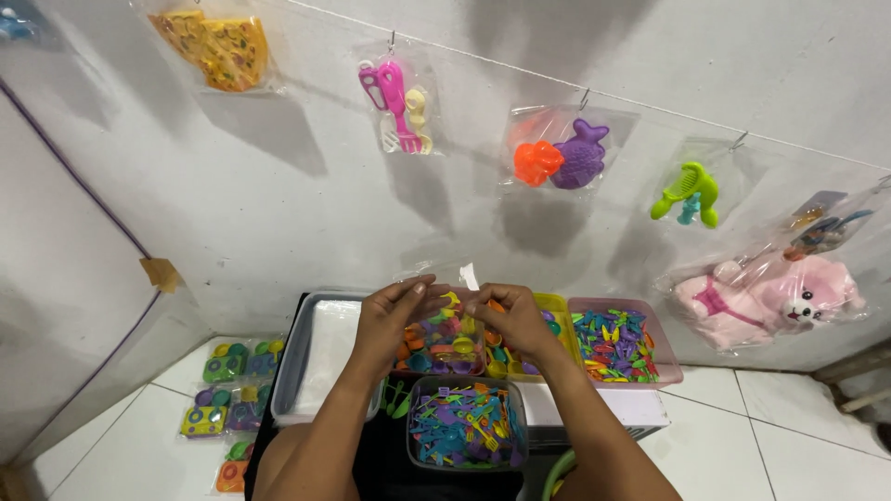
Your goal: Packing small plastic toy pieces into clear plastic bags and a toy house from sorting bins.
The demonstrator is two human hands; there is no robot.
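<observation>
Nearest the camera sits a clear tub [467,425] full of small blue, green and purple plastic bits, on a black desk [390,464]. Just beyond it, both forearms reach forward over the tubs. The left hand [397,311] and right hand [506,315] meet above a tub of mixed bright pieces [444,345]; each pinches, thumb against fingertips, the edge of a thin clear bag [436,276], hard to see against the wall. The bag hangs between the two hands, directly over that mixed tub.

To handle it well, I judge both pinches should stay near the top edge and pull evenly apart, so the mouth opens over the tub and anything dropped falls back in.

To the left lies a shallow grey tray [302,357], largely bare, its rim close to the left wrist. To the right stand a yellow tub [558,320] and a pink tub [656,357], tightly side by side; there is little gap between the rims, so the free room is above them, not between. On the floor at left lie packed toy sets [227,390].

Farthest, on the wall, a wire carries hanging bags: a yellow toy [218,46], pink utensils [394,102], an orange and purple pair [564,153], a green comb [689,193] and a pink plush [770,297].
</observation>
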